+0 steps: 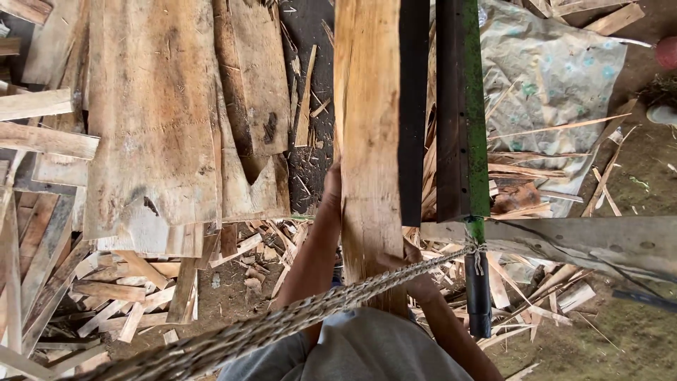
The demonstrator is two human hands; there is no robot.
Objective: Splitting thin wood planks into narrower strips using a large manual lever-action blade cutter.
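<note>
Planks [151, 113], broad and rough, lie piled left of the long pale board [368, 134], which stands lengthwise beside a dark green-edged rail [462, 106]. Left hand [331, 185], arm extended, presses the board's left edge; right hand [409, 264], fingers curled, grips its near end under a braided rope [296, 317].

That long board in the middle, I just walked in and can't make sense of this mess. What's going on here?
A person is holding the long pale plank with both hands: the left hand grips its left edge, the right hand its lower right edge. The plank runs alongside a dark rail with a green edge. A braided rope crosses in front of the arms. Wide boards and wood scraps lie to the left.
</note>
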